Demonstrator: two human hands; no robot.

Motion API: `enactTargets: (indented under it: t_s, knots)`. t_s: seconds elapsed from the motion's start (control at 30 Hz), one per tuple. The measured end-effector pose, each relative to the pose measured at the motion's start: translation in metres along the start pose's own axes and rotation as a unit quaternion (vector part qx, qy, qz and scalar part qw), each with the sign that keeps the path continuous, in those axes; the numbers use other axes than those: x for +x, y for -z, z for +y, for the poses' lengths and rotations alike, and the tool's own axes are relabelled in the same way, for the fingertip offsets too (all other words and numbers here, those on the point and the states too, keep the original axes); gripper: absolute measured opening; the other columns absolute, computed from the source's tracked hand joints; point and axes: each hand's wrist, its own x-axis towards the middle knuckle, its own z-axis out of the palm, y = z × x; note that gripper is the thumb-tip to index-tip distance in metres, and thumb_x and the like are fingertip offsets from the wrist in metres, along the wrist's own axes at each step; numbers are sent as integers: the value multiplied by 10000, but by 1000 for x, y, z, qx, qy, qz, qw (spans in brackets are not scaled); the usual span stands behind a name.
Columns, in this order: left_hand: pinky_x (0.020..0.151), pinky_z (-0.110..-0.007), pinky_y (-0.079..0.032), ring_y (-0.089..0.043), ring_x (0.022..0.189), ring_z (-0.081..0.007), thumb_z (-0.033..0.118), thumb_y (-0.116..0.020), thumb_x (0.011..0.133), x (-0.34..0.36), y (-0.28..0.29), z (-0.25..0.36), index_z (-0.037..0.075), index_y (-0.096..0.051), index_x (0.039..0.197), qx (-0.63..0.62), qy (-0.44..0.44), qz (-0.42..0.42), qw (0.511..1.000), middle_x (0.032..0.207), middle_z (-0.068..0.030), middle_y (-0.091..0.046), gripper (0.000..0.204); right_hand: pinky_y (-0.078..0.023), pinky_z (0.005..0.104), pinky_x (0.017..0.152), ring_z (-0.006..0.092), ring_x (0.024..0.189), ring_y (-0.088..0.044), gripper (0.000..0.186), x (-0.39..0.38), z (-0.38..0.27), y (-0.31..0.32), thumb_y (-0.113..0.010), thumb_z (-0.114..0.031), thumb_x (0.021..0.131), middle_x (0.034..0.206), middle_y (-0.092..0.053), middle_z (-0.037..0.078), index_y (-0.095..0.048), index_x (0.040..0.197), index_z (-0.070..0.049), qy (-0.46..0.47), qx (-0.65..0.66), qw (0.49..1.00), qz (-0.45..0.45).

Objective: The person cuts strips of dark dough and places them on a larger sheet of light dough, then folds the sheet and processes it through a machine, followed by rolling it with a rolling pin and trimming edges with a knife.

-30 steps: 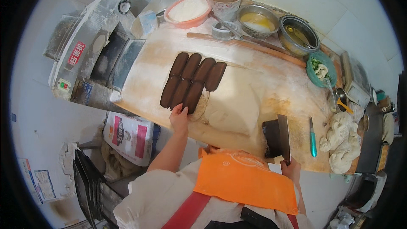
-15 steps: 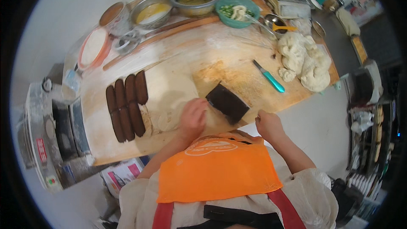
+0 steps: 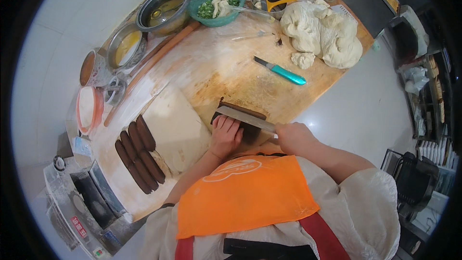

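A dark brown slab (image 3: 253,109), perhaps of paste, lies on the floured board in front of me. My left hand (image 3: 225,136) rests on its left part, fingers bent and together, the fingertips right at the blade. In my right hand (image 3: 294,137) is the handle of a knife, mostly hidden by the fist. Its broad grey blade (image 3: 245,117) crosses the slab at a slant; I cannot tell how deep it sits. Left of my hands a pale sheet of dough (image 3: 178,123) is spread out, with several dark brown strips (image 3: 139,156) side by side on its left part.
A turquoise-handled knife (image 3: 287,74) lies beyond the slab, near a large dough lump (image 3: 320,31). A green bowl (image 3: 216,7), a metal pot (image 3: 163,12) and a long rolling pin (image 3: 154,60) line the back. A flour bowl (image 3: 90,110) stands at far left.
The view has turned and shifted. My left hand has come onto the slab, and the knife in my right hand now lies across it, its blade plainly visible.
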Motion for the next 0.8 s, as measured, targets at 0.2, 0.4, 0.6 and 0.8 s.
enactTargets:
  t_s: [0.2, 0.4, 0.6, 0.8]
  knots:
    - [997, -464, -382, -530, 1114, -303, 161, -728, 725, 2, 4, -4, 46, -628, 1126, -21, 2, -24, 999, 1128, -105, -597, 430, -544, 469, 682, 383, 800, -681, 134, 7, 11, -1, -563, -97, 815, 823, -688, 205, -646, 871, -8, -1, 21, 1000, 0]
    - [999, -464, -365, -515, 1134, -315, 186, -728, 734, -1, -7, -11, 51, -621, 1155, -65, 26, -2, 998, 1167, -112, -591, 454, -547, 453, 685, 379, 783, -680, 97, 40, 4, 4, -642, -84, 740, 798, -682, 204, -670, 779, 1, 45, 14, 999, -3]
    - [990, -463, -368, -513, 1145, -325, 186, -724, 740, 0, -5, -11, 52, -622, 1176, -56, 30, -16, 998, 1195, -119, -589, 468, -553, 441, 690, 378, 775, -678, 139, 47, 3, 1, -693, -102, 694, 785, -674, 219, -680, 760, 19, 73, 16, 997, 6]
    - [986, -459, -371, -510, 1158, -329, 180, -723, 758, 1, -3, -10, 45, -620, 1182, -71, 28, -9, 997, 1213, -121, -586, 457, -554, 442, 685, 378, 780, -680, 135, 43, 14, -1, -640, -105, 749, 800, -680, 220, -696, 782, 13, 34, 17, 999, 4]
